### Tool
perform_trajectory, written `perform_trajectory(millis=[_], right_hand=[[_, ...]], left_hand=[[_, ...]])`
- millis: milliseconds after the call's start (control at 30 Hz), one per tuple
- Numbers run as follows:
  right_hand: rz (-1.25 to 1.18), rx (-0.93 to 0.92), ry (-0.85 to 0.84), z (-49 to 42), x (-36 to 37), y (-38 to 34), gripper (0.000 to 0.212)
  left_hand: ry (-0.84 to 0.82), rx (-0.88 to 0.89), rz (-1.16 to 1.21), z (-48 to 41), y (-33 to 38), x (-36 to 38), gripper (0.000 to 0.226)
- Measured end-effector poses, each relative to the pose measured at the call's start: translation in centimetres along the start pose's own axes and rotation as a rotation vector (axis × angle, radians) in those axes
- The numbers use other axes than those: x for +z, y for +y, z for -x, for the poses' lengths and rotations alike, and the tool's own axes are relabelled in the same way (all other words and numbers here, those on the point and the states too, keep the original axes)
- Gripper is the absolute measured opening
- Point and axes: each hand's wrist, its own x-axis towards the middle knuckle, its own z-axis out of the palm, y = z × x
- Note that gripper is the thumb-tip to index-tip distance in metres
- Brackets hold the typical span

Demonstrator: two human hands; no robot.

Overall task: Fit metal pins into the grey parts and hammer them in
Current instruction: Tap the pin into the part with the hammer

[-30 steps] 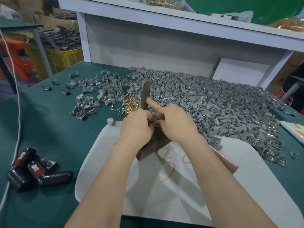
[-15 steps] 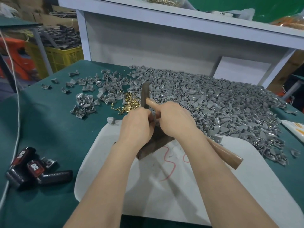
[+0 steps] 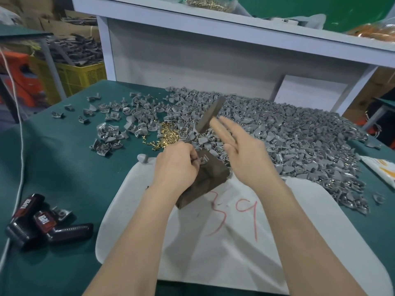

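Observation:
My left hand (image 3: 177, 167) pinches a small grey part (image 3: 202, 161) against the top of a dark brown block (image 3: 208, 180) that rests on a white sheet. My right hand (image 3: 245, 159) is raised just right of the block. It grips a hammer with the fingers partly stretched out. The dark hammer head (image 3: 210, 116) is blurred and tilted up above the block. Loose brass pins (image 3: 168, 135) lie in a small heap behind my left hand. A big pile of grey parts (image 3: 288, 142) covers the table to the right and behind.
The white sheet (image 3: 224, 242) bears red writing and lies on the green table (image 3: 64, 167). Black tools (image 3: 42, 221) and a white cable (image 3: 19, 133) sit at the left. Scattered grey parts (image 3: 111, 135) lie at the far left. A white shelf (image 3: 213, 28) stands behind, a yellow crate (image 3: 81, 75) beyond.
My right hand has pulled away from my left hand, up and to the right, and the hammer head has swung upward. The left hand stays on the block.

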Motion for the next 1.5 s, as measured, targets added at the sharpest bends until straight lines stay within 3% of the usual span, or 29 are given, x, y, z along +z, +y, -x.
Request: perform_trajectory(millis=[133, 300, 467, 600, 767, 933, 1067, 1233, 1367, 1500], right_hand=[[0.102, 0.018, 0.036, 1.6, -1.5, 0.2, 0.048], [0.071, -0.102, 0.179, 3.9, -1.8, -0.6, 0.048], [0.228, -0.119, -0.047, 4.9, -2.0, -1.6, 0.066], [0.109, -0.172, 0.18, 4.4, -2.9, -1.7, 0.057], [0.262, -0.125, -0.055, 5.1, -2.0, -1.6, 0.059], [0.12, -0.2, 0.183, 4.3, -2.2, -1.4, 0.066], [0.239, -0.158, 0.017, 4.8, -1.7, -1.1, 0.066], [0.136, -0.211, 0.222, 3.9, -2.2, -0.6, 0.068], [0.167, -0.173, -0.032, 4.9, -1.5, -0.4, 0.067], [0.134, -0.125, 0.114, 2.9, -1.4, 1.2, 0.051]], left_hand=[[0.04, -0.023, -0.018, 0.0, 0.0, 0.2, 0.008], [0.066, -0.027, -0.004, 0.0, -0.1, 0.3, 0.009], [0.056, -0.025, -0.002, -0.1, -0.2, 0.3, 0.013], [0.07, -0.043, 0.033, 0.0, -0.1, 0.3, 0.01], [0.052, -0.042, 0.016, -0.1, 0.0, 0.1, 0.011], [0.075, -0.044, 0.046, 0.0, -0.1, 0.3, 0.012], [0.058, -0.045, 0.019, 0.0, 0.0, 0.0, 0.01], [0.078, -0.049, 0.023, -0.1, -0.1, 0.3, 0.011], [0.053, -0.055, 0.009, 0.0, 0.1, 0.0, 0.013], [0.046, -0.061, -0.003, -0.1, 0.0, 0.0, 0.012]])
